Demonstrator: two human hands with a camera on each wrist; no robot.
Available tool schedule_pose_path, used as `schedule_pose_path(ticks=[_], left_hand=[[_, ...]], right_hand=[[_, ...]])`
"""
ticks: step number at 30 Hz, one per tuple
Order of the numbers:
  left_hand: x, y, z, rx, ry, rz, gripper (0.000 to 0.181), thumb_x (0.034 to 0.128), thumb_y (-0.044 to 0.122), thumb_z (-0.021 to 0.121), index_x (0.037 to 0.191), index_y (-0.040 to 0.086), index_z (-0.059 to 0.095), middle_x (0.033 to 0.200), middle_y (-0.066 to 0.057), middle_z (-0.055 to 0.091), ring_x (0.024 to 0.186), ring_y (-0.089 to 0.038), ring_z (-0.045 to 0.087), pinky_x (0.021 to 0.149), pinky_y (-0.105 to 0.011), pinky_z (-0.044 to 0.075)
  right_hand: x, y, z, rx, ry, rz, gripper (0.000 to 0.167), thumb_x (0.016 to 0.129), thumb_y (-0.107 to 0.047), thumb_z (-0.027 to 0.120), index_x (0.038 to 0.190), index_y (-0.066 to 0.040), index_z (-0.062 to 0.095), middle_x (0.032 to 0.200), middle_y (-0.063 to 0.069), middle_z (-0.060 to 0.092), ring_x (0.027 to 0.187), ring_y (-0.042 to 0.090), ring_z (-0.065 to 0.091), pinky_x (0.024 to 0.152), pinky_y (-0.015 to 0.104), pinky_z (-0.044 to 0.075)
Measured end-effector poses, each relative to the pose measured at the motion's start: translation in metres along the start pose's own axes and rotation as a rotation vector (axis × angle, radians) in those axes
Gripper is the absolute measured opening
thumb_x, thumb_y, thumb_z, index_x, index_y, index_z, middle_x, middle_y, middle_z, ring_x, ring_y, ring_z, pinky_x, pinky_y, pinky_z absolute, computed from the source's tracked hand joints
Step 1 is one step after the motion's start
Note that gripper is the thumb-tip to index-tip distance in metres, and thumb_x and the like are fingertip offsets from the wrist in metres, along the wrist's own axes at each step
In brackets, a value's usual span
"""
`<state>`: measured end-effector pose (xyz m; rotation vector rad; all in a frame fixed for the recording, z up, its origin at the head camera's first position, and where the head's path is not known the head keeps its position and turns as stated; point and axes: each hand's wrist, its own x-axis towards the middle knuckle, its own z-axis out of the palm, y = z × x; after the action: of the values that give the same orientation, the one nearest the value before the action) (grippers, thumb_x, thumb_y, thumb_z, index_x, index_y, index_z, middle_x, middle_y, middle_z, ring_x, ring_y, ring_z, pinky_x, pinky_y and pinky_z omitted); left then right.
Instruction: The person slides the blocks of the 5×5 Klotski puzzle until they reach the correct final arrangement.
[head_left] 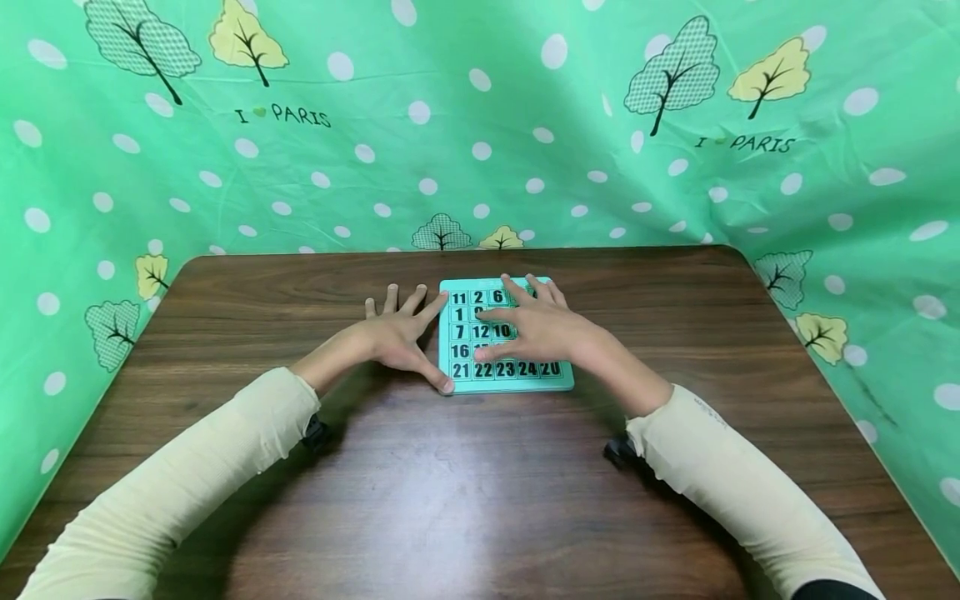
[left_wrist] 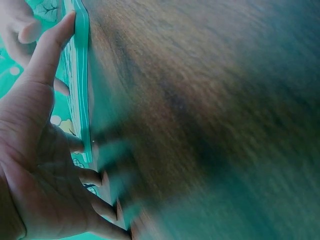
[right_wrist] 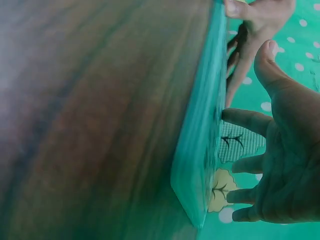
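A green cloth [head_left: 480, 117] with white dots and printed trees hangs behind and along both sides of the table [head_left: 375, 500], probably put there as a plain backdrop. The brown wooden table holds the work within reach of both arms, which come in from the near side in pale sleeves [head_left: 187, 475], perhaps worn to keep the forearms covered. Near the table's far edge, about midway across, the turquoise number board [head_left: 513, 387] lies flat, its digits upright for the person, likely so they read easily. The left hand [head_left: 397, 337] is spread and grasps nothing: its thumb touches the near left corner and its forefinger reaches the left edge farther up, a stance that seems meant to brace the board against sliding. The right hand [head_left: 551, 329] is also unclenched, held over the board's right half with fingers apart; its forefinger seems to touch the face while the thumb is raised clear, which would suit nudging a piece rather than lifting it. Smallest are the number tiles [head_left: 506, 369], set in rows inside the rim; the nearest row reads 21, 22, 23, 24, 20, and the fingers hide several others
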<state>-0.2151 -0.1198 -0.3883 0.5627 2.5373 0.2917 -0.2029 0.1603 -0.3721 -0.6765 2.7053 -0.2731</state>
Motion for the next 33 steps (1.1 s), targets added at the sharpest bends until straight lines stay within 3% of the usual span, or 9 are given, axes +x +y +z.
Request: schedule_pose_path(ticks=[6,11,14,18,21,25,29,33], left_hand=[[0.001,0.0,-0.001,-0.008,0.002,0.005,0.159,0.0711,0.089,0.089,0.181,0.038,-0.013,0.191,-0.015,-0.019,0.169,-0.059,-0.028,0.128,-0.088,-0.013],[0.001,0.0,0.001,-0.005,0.003,0.007,0.159,0.0706,0.09,0.088,0.181,0.038,-0.014,0.191,-0.015,-0.018,0.169,-0.059,-0.028,0.129,-0.088,-0.013],[0.001,0.0,0.001,-0.001,0.002,0.006,0.16,0.0701,0.091,0.088,0.181,0.037,-0.014,0.19,-0.016,-0.018,0.168,-0.06,-0.028,0.129,-0.088,-0.012],[0.0,0.0,0.0,0.007,0.001,0.004,0.159,0.0705,0.091,0.088,0.182,0.036,-0.012,0.191,-0.016,-0.017,0.169,-0.061,-0.026,0.128,-0.089,-0.011],[0.0,0.001,0.0,0.011,0.003,0.003,0.158,0.0715,0.09,0.088,0.182,0.036,-0.011,0.191,-0.016,-0.016,0.169,-0.061,-0.025,0.128,-0.089,-0.01],[0.0,0.001,0.0,0.002,0.001,0.008,0.157,0.0714,0.089,0.089,0.182,0.036,-0.01,0.191,-0.016,-0.016,0.169,-0.06,-0.025,0.129,-0.089,-0.01],[0.0,0.002,0.0,-0.004,0.008,0.011,0.158,0.07,0.088,0.09,0.182,0.037,-0.009,0.191,-0.016,-0.016,0.169,-0.061,-0.025,0.128,-0.09,-0.01],[0.001,0.001,-0.001,0.004,0.011,0.003,0.158,0.0692,0.088,0.091,0.182,0.039,-0.008,0.191,-0.017,-0.015,0.169,-0.063,-0.023,0.127,-0.091,-0.008]], right_hand=[[0.003,0.012,-0.005,-0.004,0.018,0.082,0.094,0.101,-0.082,0.063,0.178,-0.033,0.039,0.191,0.022,0.0,0.174,0.059,-0.002,0.138,0.077,-0.003],[-0.01,0.012,-0.004,-0.016,-0.022,0.053,0.091,0.1,-0.082,0.065,0.174,-0.032,0.046,0.191,0.023,0.004,0.174,0.061,-0.001,0.138,0.077,-0.002],[-0.014,0.007,-0.004,-0.006,-0.006,0.043,0.088,0.1,-0.081,0.066,0.17,-0.03,0.054,0.191,0.022,0.008,0.174,0.059,-0.001,0.139,0.077,-0.002],[-0.005,0.002,-0.004,-0.001,0.044,0.032,0.087,0.1,-0.08,0.066,0.172,-0.033,0.051,0.191,0.021,0.007,0.175,0.058,0.001,0.139,0.076,-0.001],[0.006,-0.001,-0.003,0.001,0.033,0.026,0.09,0.101,-0.082,0.064,0.176,-0.038,0.041,0.191,0.021,0.002,0.174,0.059,0.0,0.139,0.076,-0.001],[0.01,0.005,-0.002,-0.002,-0.002,0.06,0.09,0.1,-0.084,0.063,0.176,-0.04,0.04,0.192,0.02,-0.001,0.175,0.059,-0.003,0.139,0.077,-0.003],[0.003,0.016,-0.006,-0.019,0.0,0.111,0.088,0.1,-0.083,0.064,0.174,-0.041,0.045,0.191,0.02,0.001,0.175,0.059,-0.003,0.138,0.077,-0.004],[-0.002,0.02,-0.009,-0.014,0.006,0.113,0.087,0.1,-0.082,0.064,0.173,-0.038,0.047,0.191,0.021,0.002,0.174,0.06,-0.002,0.138,0.077,-0.004]])
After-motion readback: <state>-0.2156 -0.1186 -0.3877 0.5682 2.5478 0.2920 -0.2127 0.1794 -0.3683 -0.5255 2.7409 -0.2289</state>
